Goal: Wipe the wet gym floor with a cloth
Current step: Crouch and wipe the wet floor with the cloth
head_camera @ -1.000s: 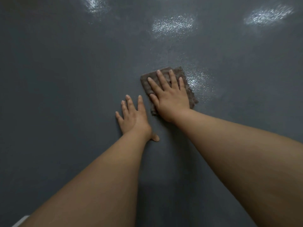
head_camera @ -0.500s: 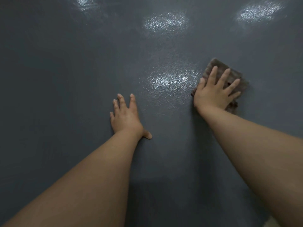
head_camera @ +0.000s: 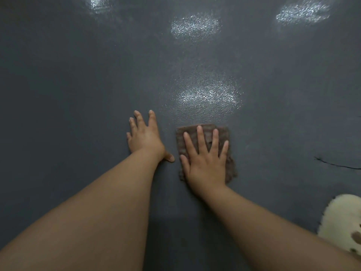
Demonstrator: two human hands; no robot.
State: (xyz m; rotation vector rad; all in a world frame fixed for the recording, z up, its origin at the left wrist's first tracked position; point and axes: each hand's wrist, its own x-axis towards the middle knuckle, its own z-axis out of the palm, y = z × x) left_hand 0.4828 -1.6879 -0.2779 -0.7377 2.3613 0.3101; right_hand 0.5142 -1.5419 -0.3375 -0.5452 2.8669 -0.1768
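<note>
- The floor (head_camera: 78,94) under me is dark grey, smooth overall with a fine pebbled grain that shows wherever light bounces off it.
- Bright, speckled patches of reflected light (head_camera: 208,96) shine on the floor just beyond the cloth, with more of them farther off past it.
- The cloth (head_camera: 222,132) is a brownish, nubbly rag, roughly rectangular, with ragged edges; it lies flat on the floor.
- My right hand (head_camera: 205,161) lies palm down on top of the cloth, fingers straight and spread wide, pressing it to the floor; the cloth sticks out beyond my fingertips and on both sides of my palm.
- My left hand (head_camera: 145,137) rests flat on the bare floor just beside the cloth, fingers straight, the thumb pointing toward the cloth but not touching it.
- Well to the right of the cloth a thin dark line (head_camera: 336,164) runs across the floor.
- Nearer me than the cloth and to its right sits a pale cream object with a scalloped edge (head_camera: 340,222), cut off by the frame; I cannot tell what it is.
</note>
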